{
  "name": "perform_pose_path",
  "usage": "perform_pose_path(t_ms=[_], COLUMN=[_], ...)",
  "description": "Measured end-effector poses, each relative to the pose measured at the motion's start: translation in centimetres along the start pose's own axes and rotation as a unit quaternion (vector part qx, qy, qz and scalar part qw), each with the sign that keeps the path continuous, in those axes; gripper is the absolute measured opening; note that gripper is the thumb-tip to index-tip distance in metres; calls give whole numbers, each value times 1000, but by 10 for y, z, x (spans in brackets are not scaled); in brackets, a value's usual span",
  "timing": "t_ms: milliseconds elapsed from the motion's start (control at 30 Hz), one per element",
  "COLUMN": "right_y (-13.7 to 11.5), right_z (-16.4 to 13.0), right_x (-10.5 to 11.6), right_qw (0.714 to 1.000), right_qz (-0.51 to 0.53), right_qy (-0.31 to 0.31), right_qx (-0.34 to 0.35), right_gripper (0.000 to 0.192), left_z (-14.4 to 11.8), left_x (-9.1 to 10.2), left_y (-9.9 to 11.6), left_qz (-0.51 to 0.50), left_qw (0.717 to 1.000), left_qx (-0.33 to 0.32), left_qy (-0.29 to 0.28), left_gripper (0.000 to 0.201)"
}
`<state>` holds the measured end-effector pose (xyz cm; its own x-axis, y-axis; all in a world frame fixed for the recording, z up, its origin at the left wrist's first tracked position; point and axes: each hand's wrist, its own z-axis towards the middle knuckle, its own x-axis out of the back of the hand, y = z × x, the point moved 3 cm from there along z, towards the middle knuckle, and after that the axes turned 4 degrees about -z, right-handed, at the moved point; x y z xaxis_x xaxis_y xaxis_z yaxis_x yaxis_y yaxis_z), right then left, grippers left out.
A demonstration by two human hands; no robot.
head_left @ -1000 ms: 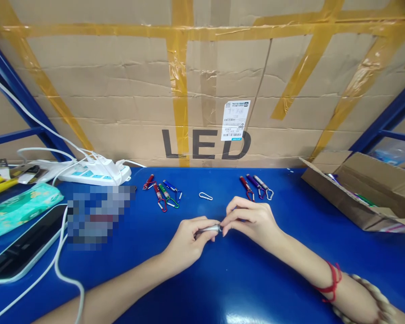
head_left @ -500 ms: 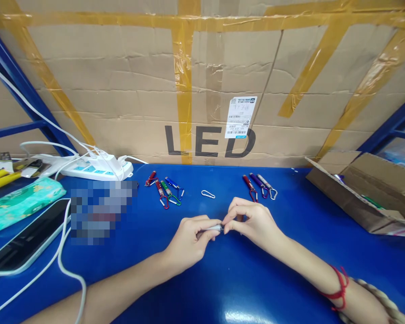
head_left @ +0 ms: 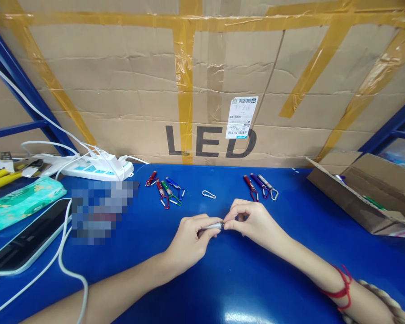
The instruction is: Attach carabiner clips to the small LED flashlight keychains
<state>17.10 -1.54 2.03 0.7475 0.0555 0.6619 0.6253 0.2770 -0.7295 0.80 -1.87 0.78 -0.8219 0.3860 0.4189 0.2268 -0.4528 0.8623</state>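
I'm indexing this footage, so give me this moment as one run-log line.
left hand: holding silver tube | right hand: pinching at tube's end | loose carabiner: lying on blue table beyond hands

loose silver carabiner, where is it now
In the head view, the silver metal carabiner lies on the blue tabletop beyond the left hand, between the left cluster of coloured metal tubes and the right cluster.

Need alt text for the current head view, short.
A left hand holds a small silver tube while the right hand pinches its end, over a blue table. Beyond lies a loose carabiner between two groups of coloured tubes with clips; an open cardboard box sits at right.
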Motion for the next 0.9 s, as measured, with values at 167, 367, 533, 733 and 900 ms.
perform_pose_path(t_ms=[167,367,533,733,900], right_y=[4,5,6,1,-2], right_z=[-1,-1,-2,-5,-6], right_x=[-7,-9,-10,-9,-7], right_qw=[993,985,984,974,968], right_qz=[95,150,144,127,146], right_qy=[-53,-69,-88,-117,-123], right_qx=[-41,-47,-61,-146,-164], right_gripper=[13,18,20,27,31], left_z=[-1,-3,-4,-3,-3], left_x=[0,0,1,0,0], left_y=[2,3,0,-1,0], left_qz=[17,47,54,71,68], left_qw=[1000,998,996,994,993], left_qx=[-10,-33,-56,-69,-74], left_qy=[3,8,39,56,59], left_gripper=[25,24,24,26,25])
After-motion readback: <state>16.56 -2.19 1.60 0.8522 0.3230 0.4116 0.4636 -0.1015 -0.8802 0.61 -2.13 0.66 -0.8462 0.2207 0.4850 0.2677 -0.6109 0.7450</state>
